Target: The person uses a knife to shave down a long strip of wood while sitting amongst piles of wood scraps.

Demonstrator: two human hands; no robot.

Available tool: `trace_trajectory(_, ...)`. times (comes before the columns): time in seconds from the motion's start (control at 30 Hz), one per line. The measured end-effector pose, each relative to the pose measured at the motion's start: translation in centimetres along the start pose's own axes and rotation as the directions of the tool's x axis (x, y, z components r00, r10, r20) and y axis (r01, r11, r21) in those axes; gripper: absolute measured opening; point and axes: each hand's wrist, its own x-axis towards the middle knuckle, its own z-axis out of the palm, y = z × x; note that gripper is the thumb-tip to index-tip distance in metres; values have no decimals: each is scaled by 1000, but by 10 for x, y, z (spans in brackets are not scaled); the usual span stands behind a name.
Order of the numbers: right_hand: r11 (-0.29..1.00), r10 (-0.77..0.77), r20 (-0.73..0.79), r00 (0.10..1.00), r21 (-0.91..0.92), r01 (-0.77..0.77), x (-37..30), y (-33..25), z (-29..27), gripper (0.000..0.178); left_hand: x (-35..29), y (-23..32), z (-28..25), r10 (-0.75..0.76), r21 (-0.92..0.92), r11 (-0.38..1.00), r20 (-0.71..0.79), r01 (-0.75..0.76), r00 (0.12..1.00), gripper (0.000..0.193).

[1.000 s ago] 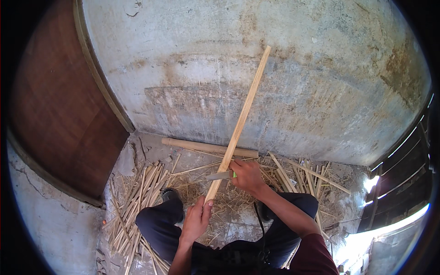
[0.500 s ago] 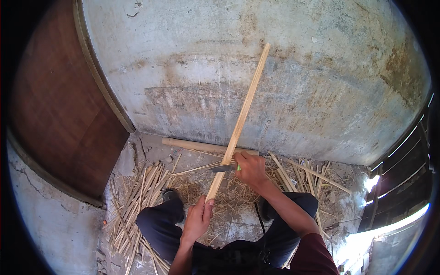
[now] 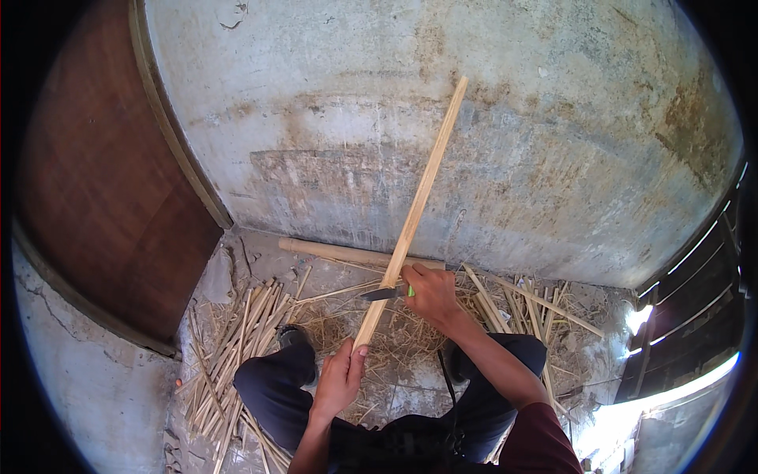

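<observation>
A long pale bamboo strip (image 3: 424,189) slants from between my knees up and away toward the wall. Its near end is gripped in my left hand (image 3: 339,376), with the thumb lying along the top. Farther up the strip, my right hand (image 3: 430,294) is closed round the green handle of a knife (image 3: 380,294). The dark blade lies across the strip and touches it, its tip pointing left. Most of the handle is hidden inside my fingers.
Split bamboo sticks (image 3: 229,363) are heaped at the left, and more sticks (image 3: 530,304) lie at the right. A thick bamboo pole (image 3: 339,251) rests along the foot of the stained wall (image 3: 355,158). Shavings (image 3: 410,340) litter the floor. A brown door (image 3: 110,174) stands left.
Very little differs. The knife blade has tilted slightly and the strip has shifted a touch; both hands keep their hold.
</observation>
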Motion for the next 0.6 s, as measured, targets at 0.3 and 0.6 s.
trace_trajectory(0.3,998,-65,63,996,29,63,-5,2,6,12,-8,-1,2,6,117,993,-43,-1,999,24)
trace_trajectory(0.6,996,-89,140,986,-15,92,-4,7,3,23,-9,9,6,88,277,959,-83,-61,993,22)
